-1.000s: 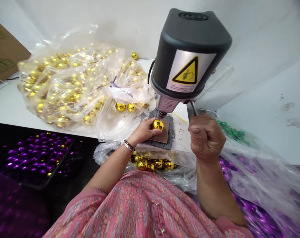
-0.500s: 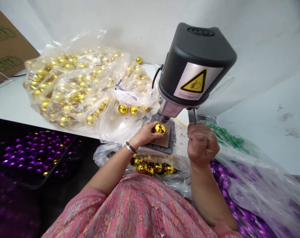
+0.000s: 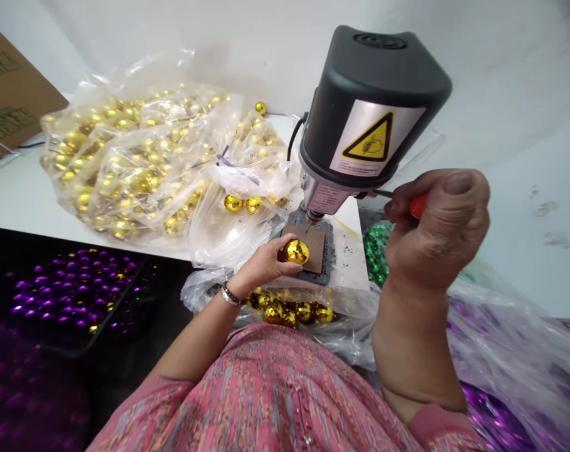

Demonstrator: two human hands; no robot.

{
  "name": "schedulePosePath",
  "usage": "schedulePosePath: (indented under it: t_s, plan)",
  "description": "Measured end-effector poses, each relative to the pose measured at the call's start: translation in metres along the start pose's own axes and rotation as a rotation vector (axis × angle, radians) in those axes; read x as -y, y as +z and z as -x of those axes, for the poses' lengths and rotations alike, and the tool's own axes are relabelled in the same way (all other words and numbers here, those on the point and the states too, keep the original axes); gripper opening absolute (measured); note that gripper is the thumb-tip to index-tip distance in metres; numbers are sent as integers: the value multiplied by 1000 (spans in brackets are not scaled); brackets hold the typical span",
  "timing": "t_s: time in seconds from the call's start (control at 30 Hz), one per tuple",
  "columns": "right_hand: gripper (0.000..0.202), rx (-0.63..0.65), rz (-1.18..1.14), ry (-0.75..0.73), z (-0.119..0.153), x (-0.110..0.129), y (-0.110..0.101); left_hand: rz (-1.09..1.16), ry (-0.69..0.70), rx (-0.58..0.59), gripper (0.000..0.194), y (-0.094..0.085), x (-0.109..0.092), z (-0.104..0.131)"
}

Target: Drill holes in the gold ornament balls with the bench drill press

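My left hand (image 3: 268, 260) grips a shiny gold faceted ball (image 3: 297, 252) between thumb and fingers, with a dark spot on the ball's top. The ball is over the front left part of a brown board (image 3: 317, 248) on the grey base (image 3: 329, 267) of a drill press (image 3: 379, 94). Behind the ball, apart from it, the drill bit (image 3: 309, 227) points down at the board. My right hand (image 3: 438, 232) is closed around the red-knobbed feed lever (image 3: 417, 206) at the press's right side, raised high. Dark shavings are scattered around the base.
A clear bag of gold balls (image 3: 139, 169) fills the table's left. More gold balls (image 3: 304, 312) lie in plastic at the front edge. Purple balls (image 3: 73, 289) are low on the left, green ones (image 3: 376, 251) on the right. A cardboard box (image 3: 16, 94) stands far left.
My right hand has swung the lever up and toward me. My left hand has drawn the gold ball from under the bit, forward and slightly left.
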State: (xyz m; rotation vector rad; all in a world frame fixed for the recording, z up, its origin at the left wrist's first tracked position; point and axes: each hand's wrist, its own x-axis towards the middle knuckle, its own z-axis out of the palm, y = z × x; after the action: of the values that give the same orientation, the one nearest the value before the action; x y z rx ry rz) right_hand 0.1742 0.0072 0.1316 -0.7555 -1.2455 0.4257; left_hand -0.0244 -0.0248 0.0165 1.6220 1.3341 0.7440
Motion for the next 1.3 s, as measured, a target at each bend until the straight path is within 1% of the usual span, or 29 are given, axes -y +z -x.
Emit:
schedulePosePath:
  t_s: [0.1,0.17,0.23,0.27,0.3,0.33,0.37,0.4,0.47,0.5,0.53,0.57,0.6,0.63,0.67,0.77,0.83,0.9,0.97,1.03,1.1,1.17,1.23,1.3]
  plan:
    - [44,-13,-6,10,1,-2,2,-18,17,47,50,-5,-1,14]
    - [44,-31,-21,6,1,-2,3,-31,39,111,50,-9,-3,23]
    - [44,-51,-39,-3,0,-2,4,-55,52,192,57,-13,-4,29]
    - [44,-55,-41,-3,0,-2,5,-69,48,217,61,-15,-3,31]
    - [44,-57,-36,-1,0,-2,5,-83,34,220,65,-19,-1,31]
    - [44,-55,-31,-1,0,-2,4,-95,13,189,67,-23,1,29]
    - [44,-53,-31,-6,0,-2,4,-105,-18,126,64,-28,5,25]
    - [44,-52,-35,-11,1,-3,3,-117,-59,30,58,-35,9,18]
    - [42,-51,-51,-21,2,-4,2,-172,-151,-224,43,-53,20,0]
    - [42,-48,-55,-22,2,-4,1,-224,-202,-366,39,-64,25,-10]
    - [41,-45,-52,-19,3,-4,0,-295,-227,-479,37,-74,30,-21]
    - [41,-42,-39,-13,4,-4,0,-378,-246,-566,37,-84,35,-32]
    - [41,-36,-20,-9,5,-3,-1,-450,-262,-618,38,-92,39,-41]
    - [41,-34,0,-6,6,-3,-1,-505,-290,-636,39,-99,43,-50]
    - [42,-30,18,-6,7,-2,-2,-548,-313,-627,40,-105,47,-58]
    - [43,-19,47,-17,9,-2,-3,-619,-381,-518,45,-110,54,-74]
    - [43,-14,46,-24,9,-3,-3,-640,-422,-467,48,-110,56,-78]
    - [42,-12,37,-25,9,-4,-4,-639,-425,-462,47,-108,55,-75]
    - [41,-10,26,-26,9,-5,-4,-587,-352,-490,44,-106,51,-64]
    - [40,-11,15,-26,9,-5,-3,-430,-219,-499,42,-101,46,-47]
    - [41,-20,-1,-28,10,-5,-2,-145,-74,-444,47,-91,40,-27]
    - [41,-30,-16,-30,10,-4,-1,180,14,-355,58,-78,35,-10]
    - [42,-36,-20,-36,10,-5,0,439,12,-273,64,-63,32,1]
    - [42,-31,-21,-44,10,-5,0,619,-44,-199,62,-51,31,6]
